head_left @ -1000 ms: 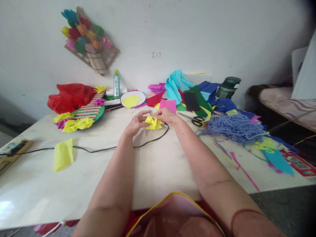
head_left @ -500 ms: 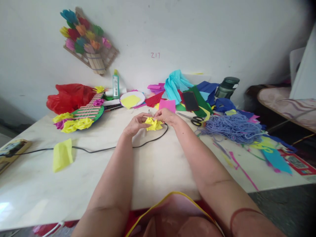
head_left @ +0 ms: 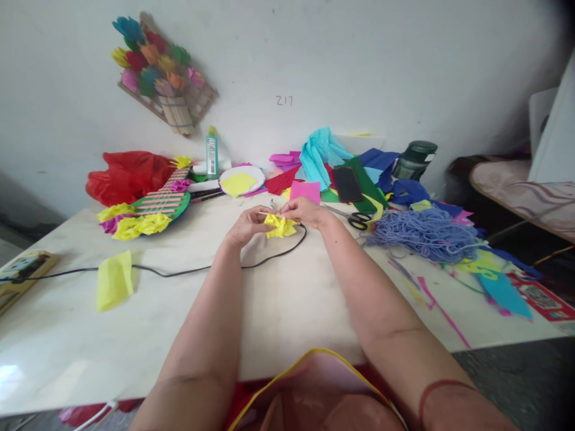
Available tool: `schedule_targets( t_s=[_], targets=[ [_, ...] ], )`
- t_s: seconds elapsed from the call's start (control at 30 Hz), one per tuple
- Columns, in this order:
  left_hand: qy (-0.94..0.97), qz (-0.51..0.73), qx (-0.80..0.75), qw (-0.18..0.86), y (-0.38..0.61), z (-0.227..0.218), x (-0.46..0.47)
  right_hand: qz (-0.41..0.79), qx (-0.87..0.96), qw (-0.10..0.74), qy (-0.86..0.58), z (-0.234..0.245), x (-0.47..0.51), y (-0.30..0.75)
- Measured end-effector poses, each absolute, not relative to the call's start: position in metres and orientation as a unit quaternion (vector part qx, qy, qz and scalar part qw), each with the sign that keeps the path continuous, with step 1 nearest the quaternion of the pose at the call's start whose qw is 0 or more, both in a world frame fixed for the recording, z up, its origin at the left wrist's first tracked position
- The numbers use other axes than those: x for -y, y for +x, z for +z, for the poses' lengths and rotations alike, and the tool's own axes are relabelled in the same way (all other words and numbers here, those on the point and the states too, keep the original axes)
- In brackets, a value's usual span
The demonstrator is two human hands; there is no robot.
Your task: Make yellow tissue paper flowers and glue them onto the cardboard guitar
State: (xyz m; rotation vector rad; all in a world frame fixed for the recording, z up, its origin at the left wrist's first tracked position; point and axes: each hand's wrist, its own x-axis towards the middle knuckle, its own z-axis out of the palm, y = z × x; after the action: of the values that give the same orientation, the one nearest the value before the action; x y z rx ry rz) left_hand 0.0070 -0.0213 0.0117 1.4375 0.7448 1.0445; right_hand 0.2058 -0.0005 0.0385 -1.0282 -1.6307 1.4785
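Between my two hands is a yellow crepe-paper flower (head_left: 281, 227), held just above the white table (head_left: 287, 311). My left hand (head_left: 248, 226) pinches its left side with the fingers closed. From the right, my right hand (head_left: 305, 212) grips the flower's upper edge between thumb and fingers. A black cord (head_left: 274, 258) runs across the table just below the flower. Behind my hands lies a pink paper square (head_left: 305, 192). Scissors with black handles (head_left: 358, 221) rest to the right of my right hand.
A decorated guitar-shaped craft (head_left: 159, 206) and a yellow paper piece (head_left: 115, 281) lie on the left. A glue bottle (head_left: 212, 157) stands at the back near a white plate (head_left: 258, 173). To the right are a phone (head_left: 347, 184), tangled blue yarn (head_left: 424, 235) and a dark jar (head_left: 415, 160).
My right hand has shifted very slightly to the right at the flower. Both hands keep hold of it, and the whole view has moved a little.
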Motion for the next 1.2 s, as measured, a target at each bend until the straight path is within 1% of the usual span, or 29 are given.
schedule_targets(
  t_s=[0.17,0.4,0.73,0.93,1.1,1.2],
  targets=[
    [0.609,0.449,-0.32,0.571,0.0065,0.0112,0.0214,0.555,0.646,0.342,-0.398,0.0372,-0.0009,0.2086],
    [0.609,0.45,-0.327,0.565,0.0067,0.0098,0.0204,0.477,0.707,0.311,-0.419,0.035,-0.0058,0.2094],
    [0.599,0.453,-0.329,0.572,0.0056,0.0083,0.0189,0.396,0.739,0.366,-0.405,0.0402,-0.0021,0.205],
    [0.608,0.451,-0.325,0.567,0.0068,0.005,0.0159,0.405,0.734,0.373,-0.398,0.0411,-0.0014,0.204],
    [0.611,0.448,-0.33,0.563,0.0075,0.0047,0.0159,0.414,0.711,0.34,-0.455,0.0433,0.001,0.2035],
    [0.612,0.449,-0.336,0.558,0.008,0.0064,0.017,0.397,0.712,0.347,-0.464,0.0445,-0.0004,0.2022]
  ],
)
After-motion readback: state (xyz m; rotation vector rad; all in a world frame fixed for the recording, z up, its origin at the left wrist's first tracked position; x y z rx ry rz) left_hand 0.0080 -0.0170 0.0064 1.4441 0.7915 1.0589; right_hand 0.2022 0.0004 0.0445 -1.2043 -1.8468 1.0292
